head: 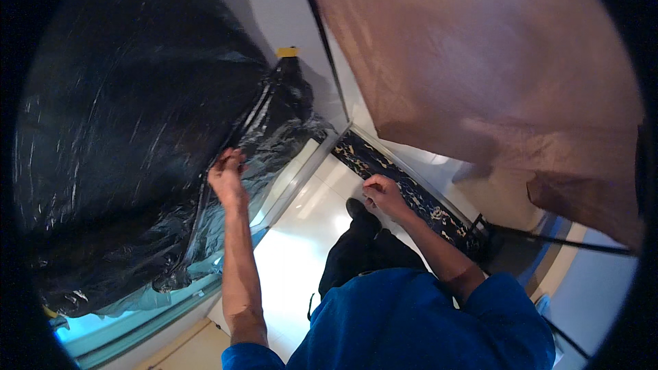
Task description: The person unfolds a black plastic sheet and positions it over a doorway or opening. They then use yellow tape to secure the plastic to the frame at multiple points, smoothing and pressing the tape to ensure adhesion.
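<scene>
Black plastic sheeting (128,113) hangs over the left side, with wrinkles and glossy folds, and a piece of yellow tape (287,52) holds its peaked corner to the wall. My left hand (227,177) is raised at the sheeting's edge, fingers curled; whether they pinch the plastic is not clear. My right hand (383,194) is held above the floor near a dark patterned strip (401,180), its fingers bent and their tips partly hidden. Nothing can be made out in it. A brown cloth (488,61) hangs at the upper right, apart from both hands.
Below me lies a shiny pale floor (288,257). A light-coloured sill or rail (303,172) runs beneath the sheeting's right part. At lower left is a window frame (149,318) lit bluish. A black metal bar (560,240) crosses at the right, under the cloth.
</scene>
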### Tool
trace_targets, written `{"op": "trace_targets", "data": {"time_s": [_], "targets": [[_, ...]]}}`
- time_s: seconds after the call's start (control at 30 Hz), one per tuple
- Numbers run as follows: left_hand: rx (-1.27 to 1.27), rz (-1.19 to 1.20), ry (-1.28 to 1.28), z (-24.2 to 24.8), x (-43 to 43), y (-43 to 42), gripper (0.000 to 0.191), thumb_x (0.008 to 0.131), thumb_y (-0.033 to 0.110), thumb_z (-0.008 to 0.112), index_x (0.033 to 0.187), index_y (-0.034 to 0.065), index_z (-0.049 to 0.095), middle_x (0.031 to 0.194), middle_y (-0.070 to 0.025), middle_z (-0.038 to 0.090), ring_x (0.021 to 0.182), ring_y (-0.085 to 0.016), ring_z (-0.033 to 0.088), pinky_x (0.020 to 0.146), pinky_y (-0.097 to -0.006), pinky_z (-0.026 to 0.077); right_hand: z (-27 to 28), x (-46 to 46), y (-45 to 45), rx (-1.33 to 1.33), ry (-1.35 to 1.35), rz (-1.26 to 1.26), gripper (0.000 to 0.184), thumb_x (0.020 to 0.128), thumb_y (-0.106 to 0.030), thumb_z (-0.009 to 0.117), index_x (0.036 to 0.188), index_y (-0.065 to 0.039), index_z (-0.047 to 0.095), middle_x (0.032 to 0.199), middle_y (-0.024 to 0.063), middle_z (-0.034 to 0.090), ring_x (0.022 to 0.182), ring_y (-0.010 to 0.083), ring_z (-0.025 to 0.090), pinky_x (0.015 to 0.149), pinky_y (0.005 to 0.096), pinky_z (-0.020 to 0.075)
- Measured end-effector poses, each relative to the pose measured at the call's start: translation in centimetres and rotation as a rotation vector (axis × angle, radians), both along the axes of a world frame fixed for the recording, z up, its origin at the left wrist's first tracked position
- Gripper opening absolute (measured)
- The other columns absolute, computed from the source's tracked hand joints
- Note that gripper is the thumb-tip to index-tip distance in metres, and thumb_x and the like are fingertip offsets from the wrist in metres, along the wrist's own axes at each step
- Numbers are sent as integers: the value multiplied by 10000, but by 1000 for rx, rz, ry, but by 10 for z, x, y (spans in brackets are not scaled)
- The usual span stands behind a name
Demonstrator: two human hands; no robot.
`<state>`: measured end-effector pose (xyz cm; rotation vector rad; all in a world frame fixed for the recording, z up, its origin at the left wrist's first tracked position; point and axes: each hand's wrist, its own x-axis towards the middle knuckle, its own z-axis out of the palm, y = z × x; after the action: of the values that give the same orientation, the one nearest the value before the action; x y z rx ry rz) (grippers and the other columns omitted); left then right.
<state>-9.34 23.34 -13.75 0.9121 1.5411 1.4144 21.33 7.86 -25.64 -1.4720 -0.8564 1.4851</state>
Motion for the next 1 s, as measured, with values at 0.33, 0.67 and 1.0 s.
{"op": "trace_targets", "data": {"time_s": [0.33, 0.67, 1.0], "targets": [[-58, 17, 116, -11, -90, -12, 194, 810, 86, 678, 981, -3, 656, 880, -89, 678, 738, -180, 624, 631, -302, 488, -26, 77, -189, -219, -229, -306, 114, 856, -141, 612, 905, -39, 619, 774, 61, 630, 640, 142, 615, 553, 286, 502], [40, -266, 568, -45, -31, -17, 200, 831, 157, 671, 948, -4, 693, 879, -112, 682, 713, -216, 616, 619, -342, 503, -34, 38, -339, -120, -270, -773, 147, 856, -175, 624, 859, -28, 614, 743, 66, 622, 639, 152, 606, 575, 298, 516], [108, -590, 615, -75, -2, -47, 177, 841, 191, 652, 900, 30, 697, 837, -98, 685, 689, -220, 632, 580, -356, 509, 14, -84, -464, -35, -231, -1266, 63, 863, -102, 597, 840, -44, 607, 701, 15, 586, 654, 82, 543, 601, 254, 461]]}}
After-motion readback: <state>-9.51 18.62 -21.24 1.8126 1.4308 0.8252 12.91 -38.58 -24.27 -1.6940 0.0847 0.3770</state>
